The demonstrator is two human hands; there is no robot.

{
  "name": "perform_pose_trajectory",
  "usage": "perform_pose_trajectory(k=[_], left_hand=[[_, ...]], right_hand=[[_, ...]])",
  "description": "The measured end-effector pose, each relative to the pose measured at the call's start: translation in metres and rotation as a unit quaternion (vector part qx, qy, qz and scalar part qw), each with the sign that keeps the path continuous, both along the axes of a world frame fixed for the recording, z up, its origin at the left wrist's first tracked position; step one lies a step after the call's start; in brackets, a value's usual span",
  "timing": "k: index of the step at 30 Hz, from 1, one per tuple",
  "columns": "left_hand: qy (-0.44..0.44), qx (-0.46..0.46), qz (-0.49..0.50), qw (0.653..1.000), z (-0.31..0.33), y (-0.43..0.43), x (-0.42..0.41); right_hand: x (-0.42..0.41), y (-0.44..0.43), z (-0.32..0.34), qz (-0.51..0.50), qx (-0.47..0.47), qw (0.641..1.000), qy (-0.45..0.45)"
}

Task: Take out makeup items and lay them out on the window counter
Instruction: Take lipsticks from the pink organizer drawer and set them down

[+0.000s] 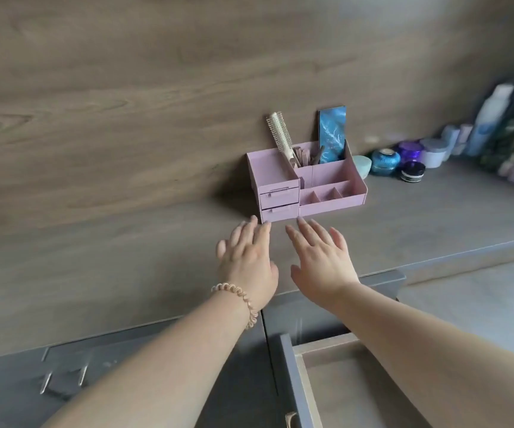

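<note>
Both hands reach forward over the wood-grain table [95, 273], spread flat with fingers apart and holding nothing: the left hand [248, 261], a coiled beige hair tie [240, 299] on its wrist, and the right hand [320, 261]. Their fingertips are just short of the pink plastic makeup organiser [305, 183], which stands against the table's back edge at the wall. Inside it lean a round bristle hairbrush [279, 135], a blue patterned flat box [331, 134] and some brown sticks [303, 156]. Two small drawers [279, 202] sit shut at its front left. The likely risk: tugging a drawer or a tall item could slide or tip the light organiser, spilling the leaning pieces toward the jars [404, 162] beside it.
</note>
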State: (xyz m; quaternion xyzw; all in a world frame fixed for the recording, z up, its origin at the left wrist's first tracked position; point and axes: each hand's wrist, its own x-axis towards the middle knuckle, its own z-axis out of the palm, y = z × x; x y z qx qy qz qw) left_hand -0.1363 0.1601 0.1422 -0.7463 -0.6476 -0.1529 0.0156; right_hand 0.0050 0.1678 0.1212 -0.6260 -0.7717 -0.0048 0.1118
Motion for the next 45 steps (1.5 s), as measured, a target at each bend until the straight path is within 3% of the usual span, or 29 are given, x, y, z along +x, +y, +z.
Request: perform_pose_trajectory(k=[7,13,24,37,45], left_hand=[[-0.007,-0.001,-0.018,1.0,-0.031,0.076,-0.006],[0.029,0.062,-0.067,0.995,-0.038,0.135,-0.017],[0.042,0.083,-0.112,0.989,-0.045,0.163,-0.029],[0.063,0.055,-0.112,0.99,-0.036,0.159,-0.027],[0.095,0.036,-0.096,0.99,-0.027,0.152,-0.023]], right_hand=[[-0.007,0.067,-0.031,0.001,-0.024,1.0,-0.002],[-0.017,0.115,-0.047,0.001,-0.005,1.0,-0.006],[-0.034,0.154,-0.061,-0.054,0.217,0.974,-0.031],[-0.007,0.116,-0.068,0.003,0.206,0.978,-0.02],[-0.001,0.092,-0.057,0.028,0.187,0.979,-0.07]])
